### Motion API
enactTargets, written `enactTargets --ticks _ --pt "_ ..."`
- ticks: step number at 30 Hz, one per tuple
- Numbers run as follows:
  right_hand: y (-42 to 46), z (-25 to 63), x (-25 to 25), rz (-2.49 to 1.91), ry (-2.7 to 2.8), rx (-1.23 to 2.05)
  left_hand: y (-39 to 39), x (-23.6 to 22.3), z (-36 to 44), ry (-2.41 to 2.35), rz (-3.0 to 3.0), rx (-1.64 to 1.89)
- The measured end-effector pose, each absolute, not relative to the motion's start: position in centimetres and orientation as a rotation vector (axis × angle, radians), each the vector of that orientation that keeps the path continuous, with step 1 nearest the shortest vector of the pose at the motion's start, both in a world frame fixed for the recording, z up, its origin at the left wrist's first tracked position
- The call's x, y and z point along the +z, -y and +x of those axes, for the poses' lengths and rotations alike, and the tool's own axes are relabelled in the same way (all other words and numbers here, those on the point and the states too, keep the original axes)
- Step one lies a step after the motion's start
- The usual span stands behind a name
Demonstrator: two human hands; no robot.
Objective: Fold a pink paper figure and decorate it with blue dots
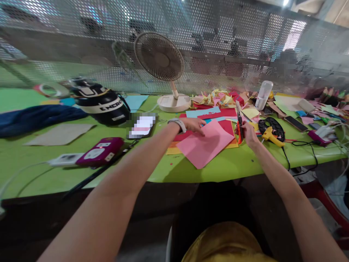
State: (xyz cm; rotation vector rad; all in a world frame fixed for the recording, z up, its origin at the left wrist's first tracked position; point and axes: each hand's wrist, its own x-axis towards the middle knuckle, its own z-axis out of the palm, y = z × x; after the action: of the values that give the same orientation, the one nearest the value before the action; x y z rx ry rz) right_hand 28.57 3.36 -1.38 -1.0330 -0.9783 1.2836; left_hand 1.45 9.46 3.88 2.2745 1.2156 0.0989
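My left hand [194, 124] lies flat with fingers stretched on a pink sheet of paper [204, 145], at its far corner. The pink sheet tops a stack of red, orange and yellow sheets [229, 128] on the green table [114, 171]. My right hand [247, 131] is closed round an orange-handled cutter or scissors [239, 123], held upright at the pink sheet's right edge. A white watch sits on my left wrist [177, 123].
A yellow glue gun [271, 136] with black cable lies right of my right hand. Folded paper pieces [218, 98], a white bottle [264, 94], a desk fan [163, 69], a helmet [100, 103], phones [141, 126] and a purple device [99, 152] crowd the table. Perforated metal screen behind.
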Motion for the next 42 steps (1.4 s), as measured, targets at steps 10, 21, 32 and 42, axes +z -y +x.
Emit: enactTargets --ticks 10,21,32,42 --pt "-2.5 30.0 1.2 -1.57 1.584 0.879 -8.4 2.2 3.4 -1.602 2.508 0.121" --pt "-1.7 32.1 -0.3 -2.027 2.129 0.155 -6.5 0.4 2.0 -1.642 2.603 0.215" --pt "-3.8 29.7 1.1 -1.989 2.202 0.14 -6.8 -0.7 -0.2 -1.895 2.476 0.389" --pt "-4.0 29.8 0.0 -1.958 2.295 0.063 -7.1 -0.8 -2.1 -2.012 2.219 0.585"
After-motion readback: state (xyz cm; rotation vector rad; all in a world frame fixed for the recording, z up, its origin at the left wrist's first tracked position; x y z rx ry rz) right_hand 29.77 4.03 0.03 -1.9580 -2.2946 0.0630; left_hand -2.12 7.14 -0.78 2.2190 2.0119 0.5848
